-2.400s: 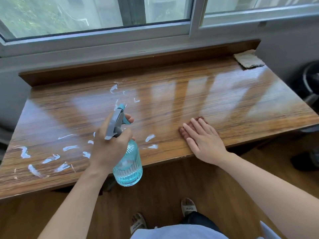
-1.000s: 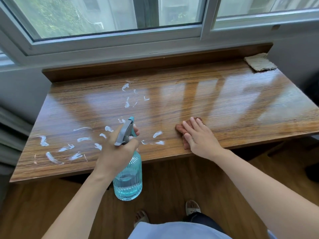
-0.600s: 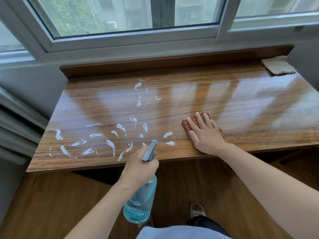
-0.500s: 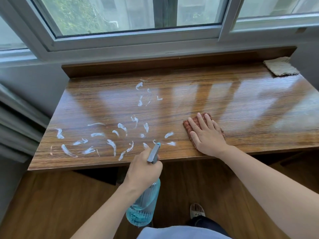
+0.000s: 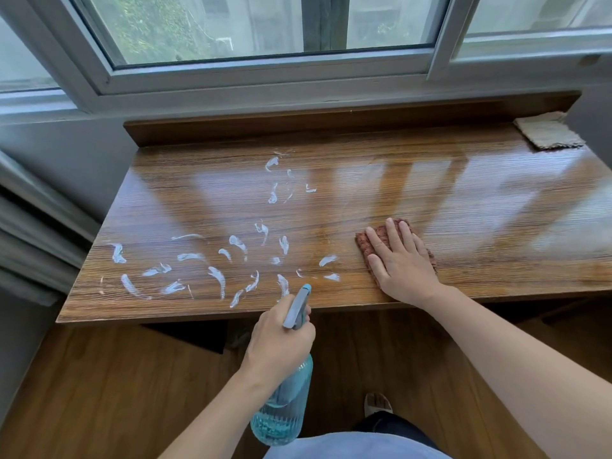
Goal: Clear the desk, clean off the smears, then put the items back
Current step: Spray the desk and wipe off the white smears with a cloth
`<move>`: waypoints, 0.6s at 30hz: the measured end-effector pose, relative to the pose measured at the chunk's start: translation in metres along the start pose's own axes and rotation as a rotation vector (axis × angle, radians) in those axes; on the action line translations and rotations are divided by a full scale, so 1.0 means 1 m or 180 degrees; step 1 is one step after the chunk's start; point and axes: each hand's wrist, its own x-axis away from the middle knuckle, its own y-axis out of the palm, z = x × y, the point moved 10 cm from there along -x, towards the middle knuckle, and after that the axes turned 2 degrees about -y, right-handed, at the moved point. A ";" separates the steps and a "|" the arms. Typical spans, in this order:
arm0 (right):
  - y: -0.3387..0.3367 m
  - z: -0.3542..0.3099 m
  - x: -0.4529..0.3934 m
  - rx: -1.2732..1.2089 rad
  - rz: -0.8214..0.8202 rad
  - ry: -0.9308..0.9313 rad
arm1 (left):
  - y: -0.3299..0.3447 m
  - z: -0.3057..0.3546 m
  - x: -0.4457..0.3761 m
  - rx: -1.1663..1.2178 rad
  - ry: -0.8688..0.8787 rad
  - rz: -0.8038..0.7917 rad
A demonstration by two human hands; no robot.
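Near front edge of glossy wood-grain worktop point(image 5: 463, 193), right hand point(image 5: 402, 265) pressing flat, fingers straight, on soft reddish-brown cloth point(image 5: 364, 241); limp, best pinched at free edge. Left hand point(image 5: 280, 342) gripping neck of blue ribbed spray bottle point(image 5: 281, 415), part full, likely light, hanging off front edge. White smears point(image 5: 217, 276) lying toward front-left corner.

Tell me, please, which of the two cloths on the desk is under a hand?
The reddish-brown cloth near the front edge, pressed flat by the right hand. The beige cloth lies untouched in the far right corner.
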 end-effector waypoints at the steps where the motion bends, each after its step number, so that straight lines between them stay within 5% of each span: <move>1: 0.000 0.000 0.000 -0.0057 -0.0017 0.0030 | -0.004 0.001 0.001 0.0110 0.0047 0.0030; 8: 0.010 -0.035 -0.001 -0.0033 0.0034 0.0251 | -0.069 -0.001 0.001 0.0543 0.0198 0.0628; 13: 0.020 -0.123 0.001 0.0073 0.0039 -0.0403 | -0.092 -0.004 -0.008 0.0561 0.0285 0.0741; 16: 0.015 -0.116 -0.010 0.0089 -0.0010 -0.0753 | -0.095 -0.003 -0.017 0.0589 0.0289 0.0676; 18: 0.005 -0.083 -0.031 0.0107 0.0049 -0.0492 | -0.095 -0.001 -0.021 0.0596 0.0291 0.0635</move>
